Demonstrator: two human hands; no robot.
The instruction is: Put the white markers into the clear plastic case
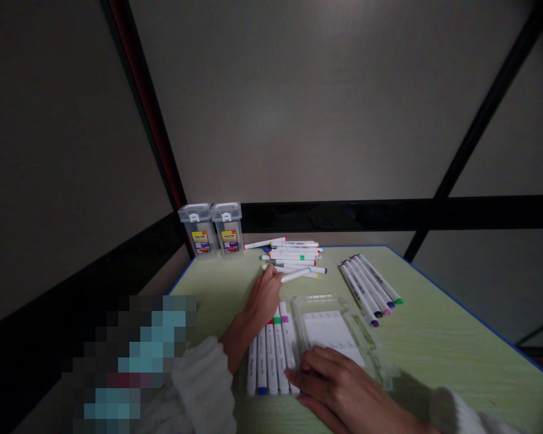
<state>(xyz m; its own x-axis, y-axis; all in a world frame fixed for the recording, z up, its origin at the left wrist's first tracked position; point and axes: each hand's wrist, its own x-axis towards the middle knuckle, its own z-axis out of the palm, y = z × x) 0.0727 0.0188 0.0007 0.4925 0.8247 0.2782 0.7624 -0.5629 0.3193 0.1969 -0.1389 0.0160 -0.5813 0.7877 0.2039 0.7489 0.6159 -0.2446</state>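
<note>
My left hand (266, 293) reaches forward to the loose markers, its fingers closed on a white marker (297, 275) with a light blue end. Below that wrist, a row of several white markers (278, 352) lies side by side in one half of an open clear plastic case (300, 310); my left forearm partly covers them. My right hand (332, 383) is at the near end of this row, its fingers closed at the lower end of the rightmost marker. A white card (330, 331) lies in the case's other half, partly behind my right hand.
A loose pile of white markers (294, 253) with coloured ends lies at the table's far edge. Several more markers (371, 289) lie side by side at the right. Two clear lidded boxes (199, 232) stand at the back left. A wall (298, 120) rises behind the table.
</note>
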